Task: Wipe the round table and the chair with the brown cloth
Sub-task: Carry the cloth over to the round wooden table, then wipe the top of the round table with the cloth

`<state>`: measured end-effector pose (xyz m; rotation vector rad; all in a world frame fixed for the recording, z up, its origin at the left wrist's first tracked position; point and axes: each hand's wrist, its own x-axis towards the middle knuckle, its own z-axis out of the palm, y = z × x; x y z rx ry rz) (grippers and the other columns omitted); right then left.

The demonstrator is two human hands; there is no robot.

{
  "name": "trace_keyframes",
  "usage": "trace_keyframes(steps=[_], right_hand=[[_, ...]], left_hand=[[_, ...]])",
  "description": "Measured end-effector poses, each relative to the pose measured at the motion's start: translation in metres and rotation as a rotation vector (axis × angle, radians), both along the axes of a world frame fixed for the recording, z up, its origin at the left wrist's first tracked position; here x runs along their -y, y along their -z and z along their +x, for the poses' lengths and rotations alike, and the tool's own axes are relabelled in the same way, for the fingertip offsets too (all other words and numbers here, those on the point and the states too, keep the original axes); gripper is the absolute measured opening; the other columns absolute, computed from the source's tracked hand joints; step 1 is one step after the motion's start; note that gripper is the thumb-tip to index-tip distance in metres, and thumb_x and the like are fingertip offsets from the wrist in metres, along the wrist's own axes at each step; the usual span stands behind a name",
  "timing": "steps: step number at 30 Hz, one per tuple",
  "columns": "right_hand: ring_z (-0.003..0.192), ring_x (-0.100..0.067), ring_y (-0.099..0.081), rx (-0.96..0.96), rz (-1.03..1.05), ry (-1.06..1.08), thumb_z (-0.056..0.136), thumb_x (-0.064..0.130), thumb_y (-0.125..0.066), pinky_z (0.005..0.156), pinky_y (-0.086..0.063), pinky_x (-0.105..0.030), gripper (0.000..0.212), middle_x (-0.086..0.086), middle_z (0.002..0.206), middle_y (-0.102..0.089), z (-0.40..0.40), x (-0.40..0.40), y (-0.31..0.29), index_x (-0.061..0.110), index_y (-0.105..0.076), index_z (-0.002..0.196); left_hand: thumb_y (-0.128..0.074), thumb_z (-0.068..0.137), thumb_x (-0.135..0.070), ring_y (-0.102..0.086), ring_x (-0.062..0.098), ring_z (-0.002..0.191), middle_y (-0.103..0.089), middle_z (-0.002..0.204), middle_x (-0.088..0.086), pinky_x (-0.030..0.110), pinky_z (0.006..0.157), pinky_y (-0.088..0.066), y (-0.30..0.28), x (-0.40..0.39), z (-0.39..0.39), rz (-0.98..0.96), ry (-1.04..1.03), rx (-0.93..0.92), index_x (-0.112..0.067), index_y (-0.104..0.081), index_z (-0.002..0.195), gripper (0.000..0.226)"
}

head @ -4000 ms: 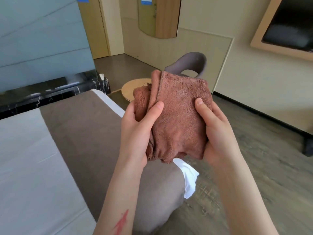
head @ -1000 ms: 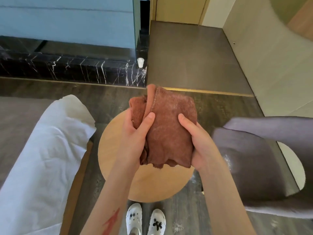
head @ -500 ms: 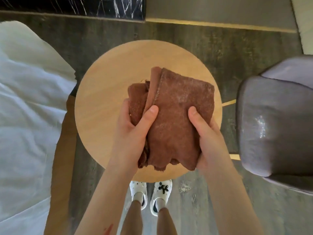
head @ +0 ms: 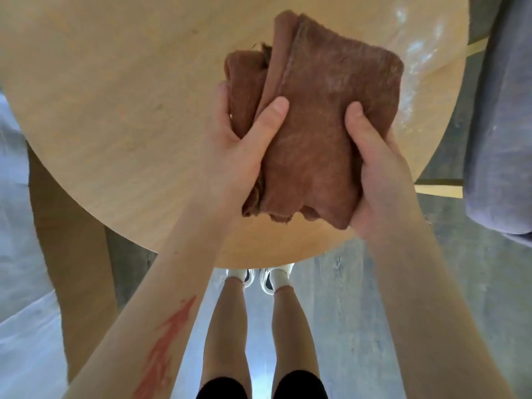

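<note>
A folded brown cloth (head: 316, 110) is held over the round wooden table (head: 121, 116), which fills the upper part of the head view. My left hand (head: 239, 148) grips the cloth's left side with the thumb on top. On the cloth's right side my right hand (head: 374, 168) does the same. Whether the cloth touches the tabletop I cannot tell. The grey chair (head: 501, 125) stands at the right edge, close beside the table.
White bedding (head: 17, 254) and a brown bed edge (head: 83, 283) lie at the left, close to the table. My legs and white shoes (head: 259, 279) stand on the grey wood floor (head: 359, 326) just under the table's near rim.
The view has tilted down and closed in on the table, which now looks much larger. Both hands keep the same grip on the cloth, now low over the tabletop.
</note>
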<state>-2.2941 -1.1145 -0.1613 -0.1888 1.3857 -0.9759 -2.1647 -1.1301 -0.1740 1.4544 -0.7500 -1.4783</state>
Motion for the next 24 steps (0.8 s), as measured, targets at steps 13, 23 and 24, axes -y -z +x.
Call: trace_keyframes(steps=[13, 23, 24], right_hand=[[0.090, -0.019, -0.071, 0.112, -0.089, 0.018, 0.080, 0.008, -0.063, 0.072, -0.059, -0.042, 0.025, 0.004, 0.089, -0.075, 0.001, 0.012, -0.004, 0.027, -0.063, 0.095], [0.104, -0.019, -0.065, -0.155, -0.091, 0.168, 0.081, 0.002, -0.059, 0.091, -0.049, -0.057, 0.036, 0.008, 0.100, -0.071, -0.024, 0.017, -0.003, 0.035, -0.059, 0.097], [0.108, -0.018, -0.062, -0.234, -0.132, 0.203, 0.080, 0.004, -0.060, 0.096, -0.047, -0.053, 0.038, 0.007, 0.106, -0.067, -0.026, 0.016, -0.004, 0.035, -0.057, 0.101]], left_hand=[[-0.062, 0.079, -0.025, -0.063, 0.006, 0.086, -0.064, 0.089, -0.009, 0.031, 0.080, -0.054, 0.001, 0.019, -0.001, 0.000, 0.066, 0.068, -0.028, -0.054, 0.090, 0.014], [-0.026, 0.096, -0.035, -0.004, 0.028, 0.145, -0.023, 0.155, 0.006, 0.057, 0.114, -0.003, 0.060, 0.042, -0.007, -0.197, 0.553, 1.095, -0.019, -0.046, 0.133, 0.045], [-0.024, 0.097, -0.035, 0.000, 0.027, 0.145, -0.015, 0.157, 0.006, 0.060, 0.113, 0.001, 0.068, 0.042, -0.008, -0.176, 0.622, 1.187, -0.020, -0.034, 0.140, 0.047]])
